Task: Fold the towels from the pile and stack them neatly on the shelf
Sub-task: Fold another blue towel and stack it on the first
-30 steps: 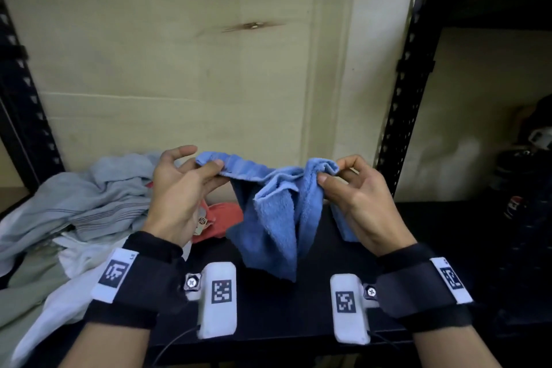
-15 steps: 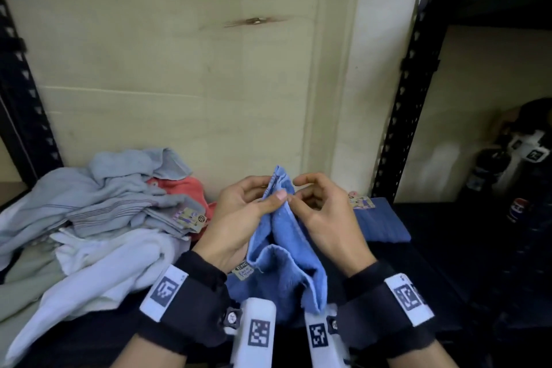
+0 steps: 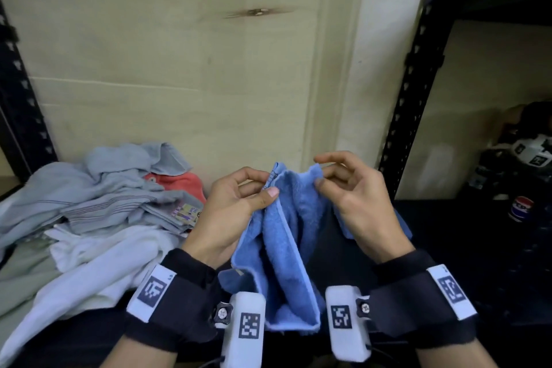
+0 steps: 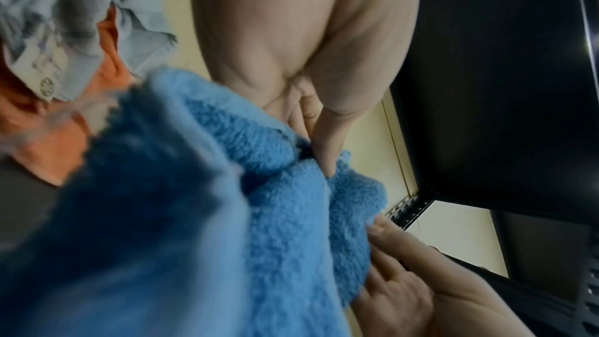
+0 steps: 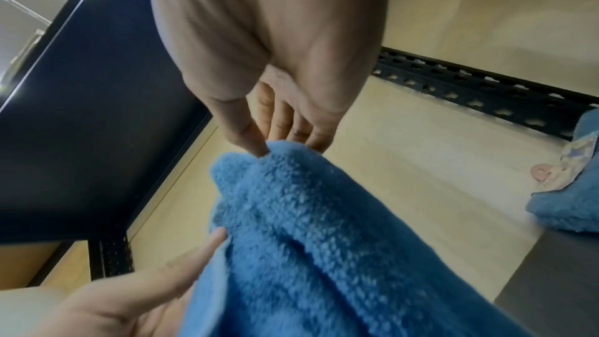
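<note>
I see my left hand (image 3: 236, 212) holding the blue towel (image 3: 286, 251) up in front of me, its grip narrow: thumb and forefinger pinch the towel's top edge at the hemmed corner. My right hand (image 3: 355, 203) is just beside it on the other side of the same top edge, thumb and fingertips closed on the fluffy rim; the right wrist view shows the fingers (image 5: 256, 142) pressed into the cloth there. The 2 hands are close together but not touching, with a short span of towel between them.

The towel hangs down in long vertical folds from both pinches, its lower end dropping between the 2 wrist cameras above the dark shelf (image 3: 466, 248). It is off the shelf along most of its length; whether the bottom hem touches the board I cannot tell from here.

To my left lies the pile (image 3: 98, 209): pale grey-blue towels on top, an orange one (image 3: 179, 185) tucked at the back near the wall, white ones in front. Behind my right hand a folded blue towel (image 3: 403, 224) lies on the shelf, mostly hidden; the right wrist view shows it with a paper tag (image 5: 570, 160). A black perforated upright (image 3: 418, 75) stands to the right.
</note>
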